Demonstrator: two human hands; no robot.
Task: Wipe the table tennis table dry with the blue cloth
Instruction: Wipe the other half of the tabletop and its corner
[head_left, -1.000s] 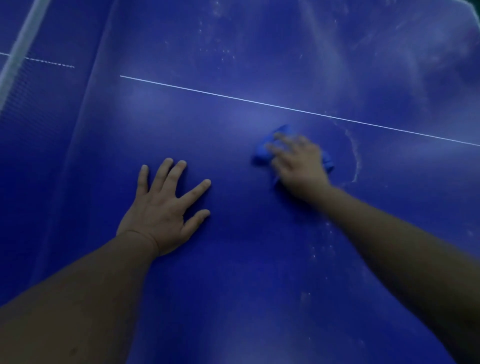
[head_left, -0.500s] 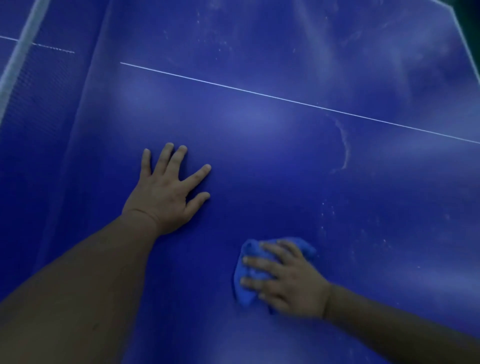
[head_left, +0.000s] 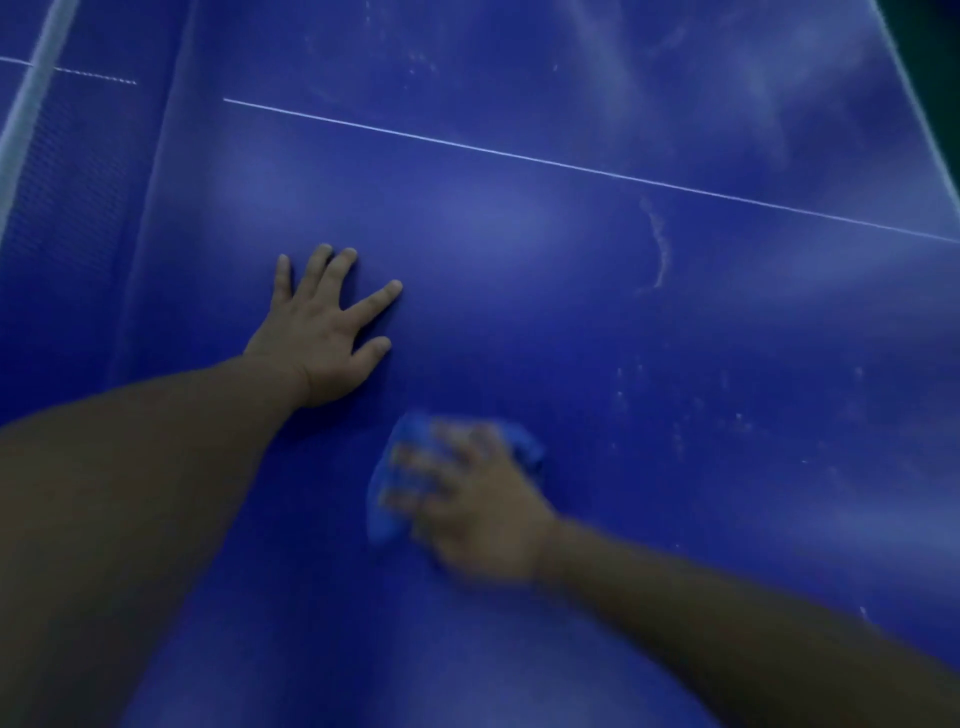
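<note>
The table tennis table (head_left: 571, 322) has a dark blue matte top that fills nearly the whole view under dim light.

Nearest, the right hand (head_left: 483, 514) lies palm down on the blue cloth (head_left: 387, 499), fingers extended and spread, pressing it onto the top. Hand and cloth are blurred, so the thumb's position cannot be told. The cloth is a lighter blue than the top, bunched, and shows past the fingertips and behind the knuckles.

Just beyond, apart from the cloth, the left hand (head_left: 322, 338) rests flat with its fingers splayed, holding nothing.

Pale specks (head_left: 675, 410) lie to the right, and farther off a curved pale streak (head_left: 660, 244). Beyond runs the white centre line (head_left: 571, 166), meeting the net (head_left: 62, 171) on the left. Past the far right edge, a dark floor (head_left: 935, 21) shows.
</note>
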